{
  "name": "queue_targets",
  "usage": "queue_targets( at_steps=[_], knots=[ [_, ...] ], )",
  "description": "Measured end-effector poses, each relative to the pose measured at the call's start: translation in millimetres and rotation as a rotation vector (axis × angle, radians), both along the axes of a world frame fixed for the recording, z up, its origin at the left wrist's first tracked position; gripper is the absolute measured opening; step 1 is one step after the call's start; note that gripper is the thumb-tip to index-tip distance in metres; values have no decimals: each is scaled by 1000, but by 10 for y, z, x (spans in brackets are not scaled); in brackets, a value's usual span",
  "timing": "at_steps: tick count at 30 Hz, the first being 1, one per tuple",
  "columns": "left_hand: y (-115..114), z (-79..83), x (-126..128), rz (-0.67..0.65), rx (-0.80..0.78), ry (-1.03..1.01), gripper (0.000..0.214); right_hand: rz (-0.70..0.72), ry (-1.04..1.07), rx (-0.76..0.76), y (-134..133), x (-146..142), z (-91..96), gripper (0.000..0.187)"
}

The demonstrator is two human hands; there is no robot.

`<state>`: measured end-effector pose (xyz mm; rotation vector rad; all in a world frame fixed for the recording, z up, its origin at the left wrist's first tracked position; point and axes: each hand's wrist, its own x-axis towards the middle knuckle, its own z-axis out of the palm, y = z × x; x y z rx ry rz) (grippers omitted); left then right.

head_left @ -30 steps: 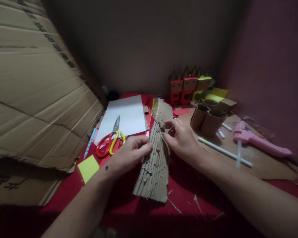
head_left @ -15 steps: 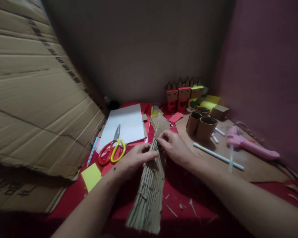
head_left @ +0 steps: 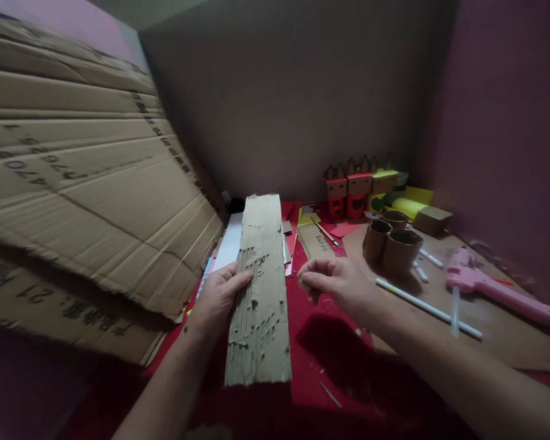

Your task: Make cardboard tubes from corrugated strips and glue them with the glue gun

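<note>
A long cardboard strip (head_left: 262,299) is raised over the red table, its lower half torn so that ridges of corrugation show. Gripping its left edge, my left hand (head_left: 217,296) has the thumb on the near face and the other fingers partly hidden behind. Just right of the strip and apart from it, my right hand (head_left: 330,284) is closed in a pinch; whatever lies between its fingertips is too small to make out. The strip covers much of the white paper (head_left: 228,241), and the scissors are out of sight.
Large cardboard sheets (head_left: 96,183) lean on the left. On the right, cardboard tubes (head_left: 401,250), a white stick (head_left: 421,305) and a pink glue gun (head_left: 490,281) lie on a cardboard mat (head_left: 508,336). Behind stand red and yellow paper figures (head_left: 358,189). Scraps dot the red cloth (head_left: 311,391).
The strip has been lifted and turned more upright and face-on. My right hand has come off it to the right, while the left has shifted to its left edge. The view has swung left.
</note>
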<state>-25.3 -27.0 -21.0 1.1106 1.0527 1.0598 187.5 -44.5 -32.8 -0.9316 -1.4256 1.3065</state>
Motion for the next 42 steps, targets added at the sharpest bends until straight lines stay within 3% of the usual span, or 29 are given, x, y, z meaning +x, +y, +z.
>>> queue_targets(
  at_steps=[3,5,7,11,13,16,17,20,23,26,28,32,33,35,37,38,42],
  knots=[
    [-72,110,-62,109,92,-28,25,371,-214,40,-121,-11,98,16],
    [-131,145,-58,150,146,-52,23,460,-233,113,-150,-38,106,12],
    [-190,143,-9,136,182,-83,22,390,-68,99,-145,-100,77,15],
    [-305,103,152,33,185,-71,25,325,241,-95,-111,-259,13,20],
    [-359,110,194,72,257,-18,32,285,303,-181,-117,-299,14,16],
    [-442,146,155,208,558,177,42,178,339,-224,-164,-273,39,14],
    [-472,152,128,200,679,289,40,153,334,-217,-185,-249,44,13],
    [-560,119,85,25,995,662,28,143,262,-184,-245,-178,35,14],
    [-625,36,149,-105,1157,860,14,144,209,-166,-294,-150,12,14],
    [-638,11,232,-65,1148,877,10,165,186,-169,-319,-129,8,15],
    [-608,53,227,97,1051,799,11,178,184,-162,-311,-90,11,14],
    [-510,171,101,470,693,540,15,173,200,-158,-236,23,-8,12],
    [-495,178,81,474,631,499,14,173,201,-160,-211,44,-16,12],
    [-489,147,92,340,575,503,8,186,200,-150,-166,65,-30,13],
    [-502,65,171,147,612,562,27,200,185,-119,-135,61,-33,14],
    [-508,15,226,85,652,608,26,195,167,-98,-125,53,-30,14],
    [-482,-142,419,93,775,750,16,163,116,-41,-125,25,-14,16]
  ],
)
